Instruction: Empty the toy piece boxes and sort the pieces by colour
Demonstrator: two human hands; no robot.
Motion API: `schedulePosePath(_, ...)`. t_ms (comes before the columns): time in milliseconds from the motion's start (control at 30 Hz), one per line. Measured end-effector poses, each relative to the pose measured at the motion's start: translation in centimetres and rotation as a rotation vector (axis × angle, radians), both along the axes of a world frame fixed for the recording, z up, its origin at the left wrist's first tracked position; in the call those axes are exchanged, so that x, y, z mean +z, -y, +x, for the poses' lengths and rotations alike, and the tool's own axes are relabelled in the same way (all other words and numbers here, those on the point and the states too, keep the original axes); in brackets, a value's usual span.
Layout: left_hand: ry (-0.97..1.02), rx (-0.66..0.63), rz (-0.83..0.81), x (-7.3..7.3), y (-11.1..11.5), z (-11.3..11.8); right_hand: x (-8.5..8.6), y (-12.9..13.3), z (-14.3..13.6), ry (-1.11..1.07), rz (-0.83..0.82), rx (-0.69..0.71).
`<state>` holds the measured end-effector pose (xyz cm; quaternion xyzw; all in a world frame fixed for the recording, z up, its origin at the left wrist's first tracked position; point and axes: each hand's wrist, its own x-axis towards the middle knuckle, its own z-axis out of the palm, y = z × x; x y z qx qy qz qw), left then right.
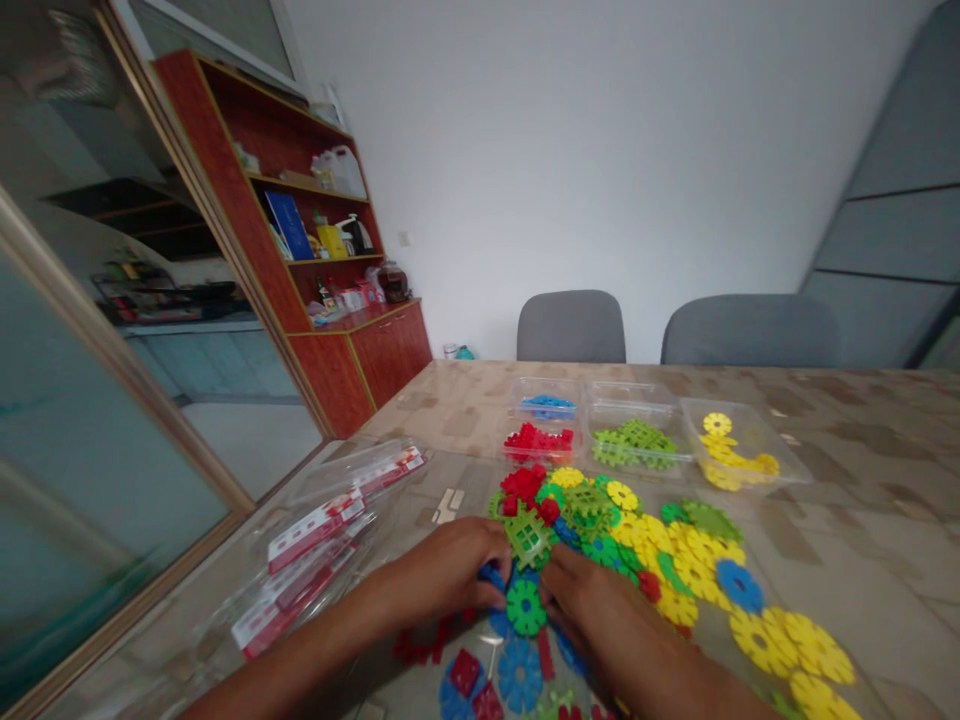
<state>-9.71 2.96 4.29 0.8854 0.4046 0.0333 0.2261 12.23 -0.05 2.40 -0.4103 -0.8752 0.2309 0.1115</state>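
Observation:
My left hand (pixel 469 565) has its thumb and fingers closed on a blue piece (pixel 492 577) at the left side of the pile. My right hand (pixel 581 590) reaches into the pile just across from it, fingers curled together; what they hold, if anything, is hidden. Between the two hands lies a green notched disc (pixel 526 607), with a light green lattice piece (pixel 528 536) just beyond it. Yellow discs (pixel 694 570) spread to the right. Blue discs (pixel 520 675) and red pieces (pixel 465 672) lie nearer, below my hands.
Clear plastic boxes stand behind the pile: one with red pieces (pixel 538 441) and blue pieces (pixel 549 405), one with green pieces (pixel 636 443), one with yellow discs (pixel 731 455). Plastic packaging with red and white cards (pixel 315 530) lies left. Two grey chairs (pixel 571 328) stand beyond the table (pixel 450 405).

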Motion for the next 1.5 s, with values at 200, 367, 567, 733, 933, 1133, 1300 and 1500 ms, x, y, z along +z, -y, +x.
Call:
schedulePosePath(200,0.016,0.022,-0.035,0.8,-0.6,-0.5,-0.2,0.1,0.5,-0.018,0.029,-0.003)
schedulePosePath(367,-0.057,0.006,-0.118,0.3,-0.3,-0.4,-0.8,0.4,0.5,-0.020,0.036,0.001)
schedulePosePath(567,-0.047,-0.005,-0.074,-0.1,0.2,-0.2,-0.4,0.0,0.3,0.048,0.028,-0.017)
schedulePosePath(733,-0.079,-0.027,-0.064,-0.4,0.0,-0.3,-0.7,0.3,0.0,0.028,0.064,-0.021)
schedulePosePath(933,-0.054,0.007,-0.024,-0.7,0.0,-0.1,0.4,-0.1,0.6,0.008,0.023,-0.030)
schedulePosePath(1133,-0.064,0.068,0.006,-0.2,-0.5,-0.8,0.9,-0.3,2.8,0.110,-0.025,0.042)
schedulePosePath(1300,-0.040,0.099,0.021,0.5,-0.5,-0.7,0.1,0.5,2.8,0.073,-0.044,0.019)
schedulePosePath(1500,0.025,0.025,-0.106,0.0,0.3,0.4,1.2,0.3,1.9,0.217,-0.026,0.000)
